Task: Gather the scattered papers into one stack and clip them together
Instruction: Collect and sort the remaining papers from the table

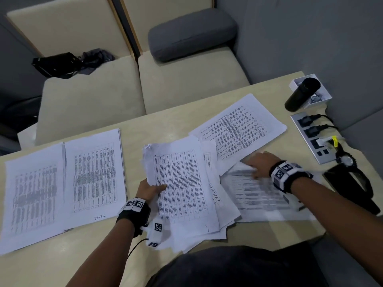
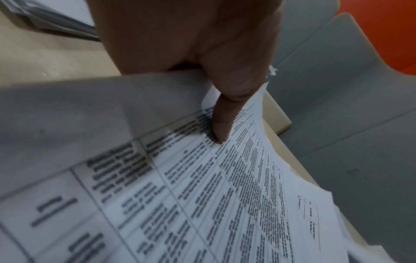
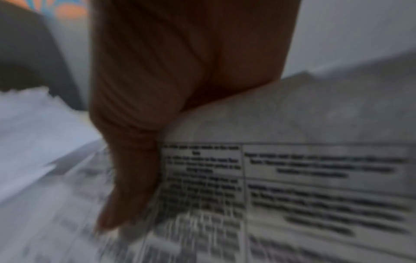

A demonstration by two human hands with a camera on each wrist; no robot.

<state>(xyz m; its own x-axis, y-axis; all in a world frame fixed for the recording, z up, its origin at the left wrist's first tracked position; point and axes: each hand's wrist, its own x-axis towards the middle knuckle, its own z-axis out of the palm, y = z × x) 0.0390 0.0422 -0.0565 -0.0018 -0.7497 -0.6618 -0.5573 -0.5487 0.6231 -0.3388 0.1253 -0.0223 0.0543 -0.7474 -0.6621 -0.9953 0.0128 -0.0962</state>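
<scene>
- Messy gathered stack (image 1: 184, 183) of printed sheets sitting at the table's (image 1: 269, 235) near edge, middle, a few corners poking out past it.
- Left hand (image 1: 150, 190) gripping that stack's left side, thumb (image 2: 221, 122) pressed on top of the print, fingers tucked under.
- Right hand (image 1: 261, 165) just right of it, fingers laid on a blurred sheet (image 1: 263, 195); palm side hidden under blur, so can't tell whether pinching or just pressing.
- One more sheet (image 1: 240, 129) further back toward the far edge, partly tucked under the pile.
- Two sheets (image 1: 62, 183) side by side over at the left edge, well apart from the stack.
- Right edge stuff: black cylinder (image 1: 301, 94), power strip (image 1: 313, 139), wristwatch (image 1: 346, 160).
</scene>
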